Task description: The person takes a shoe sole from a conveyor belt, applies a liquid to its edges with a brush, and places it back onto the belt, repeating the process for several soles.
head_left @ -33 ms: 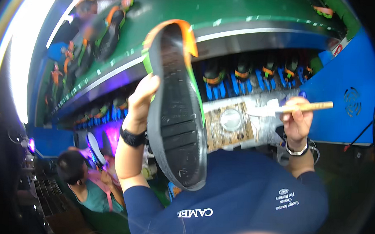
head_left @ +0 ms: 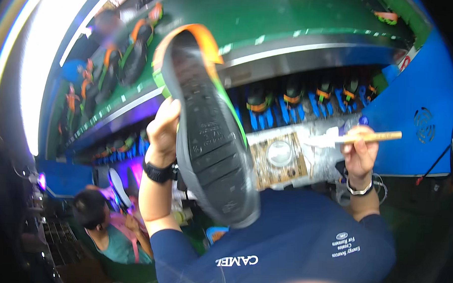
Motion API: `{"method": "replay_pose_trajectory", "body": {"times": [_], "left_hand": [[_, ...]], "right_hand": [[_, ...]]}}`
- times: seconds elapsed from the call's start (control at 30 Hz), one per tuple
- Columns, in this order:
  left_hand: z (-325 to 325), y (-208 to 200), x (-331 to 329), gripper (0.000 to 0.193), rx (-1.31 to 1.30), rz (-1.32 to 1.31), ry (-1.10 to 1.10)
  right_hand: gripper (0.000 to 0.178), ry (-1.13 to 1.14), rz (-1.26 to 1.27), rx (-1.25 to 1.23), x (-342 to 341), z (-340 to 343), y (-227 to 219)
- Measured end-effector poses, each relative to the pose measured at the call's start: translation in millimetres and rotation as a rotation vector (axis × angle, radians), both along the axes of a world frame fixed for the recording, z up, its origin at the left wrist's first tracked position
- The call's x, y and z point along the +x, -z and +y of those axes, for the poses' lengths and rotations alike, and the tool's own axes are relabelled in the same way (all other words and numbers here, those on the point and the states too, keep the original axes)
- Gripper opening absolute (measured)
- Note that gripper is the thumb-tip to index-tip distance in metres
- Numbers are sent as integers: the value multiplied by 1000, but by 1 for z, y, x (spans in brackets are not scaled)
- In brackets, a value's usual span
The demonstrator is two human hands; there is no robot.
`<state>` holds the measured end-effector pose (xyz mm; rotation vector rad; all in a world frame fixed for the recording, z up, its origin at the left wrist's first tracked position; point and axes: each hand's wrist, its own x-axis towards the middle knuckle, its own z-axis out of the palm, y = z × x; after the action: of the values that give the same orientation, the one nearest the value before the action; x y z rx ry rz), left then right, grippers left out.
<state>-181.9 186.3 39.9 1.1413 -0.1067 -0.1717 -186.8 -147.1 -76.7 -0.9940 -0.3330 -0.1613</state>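
Observation:
A large black shoe sole (head_left: 211,136) is held up in front of me, its green and orange edging showing at the upper end. My left hand (head_left: 164,126) grips its left side; most of the fingers are hidden behind it. Off to the right, my right hand (head_left: 360,152) pinches the wooden handle of a brush (head_left: 370,137). The brush's white bristle end points left, apart from the sole. Below the bristles and to the left, a round clear dish (head_left: 280,153) stands on a stained board (head_left: 265,178).
Behind runs a green conveyor belt (head_left: 292,15) carrying black, orange and green shoe parts (head_left: 134,56). Under it, several similar parts sit on blue holders (head_left: 260,117). A blue machine panel (head_left: 404,124) stands at right. Another person (head_left: 106,222) works at lower left.
The sole has tilted, its top shifting left and its lower end moving slightly right. My left hand has moved a little left and down with it. The brush stays nearly in place.

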Motion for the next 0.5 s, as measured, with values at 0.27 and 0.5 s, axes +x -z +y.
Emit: {"method": "replay_pose_trajectory", "body": {"times": [0.27,0.5], "left_hand": [[-42,-44,198,54,849,-804,-776],[-140,-35,325,65,1047,-79,-24]], "right_hand": [[16,416,188,61,-56,-71,35],[19,548,195,48,-72,-91,42]]}}
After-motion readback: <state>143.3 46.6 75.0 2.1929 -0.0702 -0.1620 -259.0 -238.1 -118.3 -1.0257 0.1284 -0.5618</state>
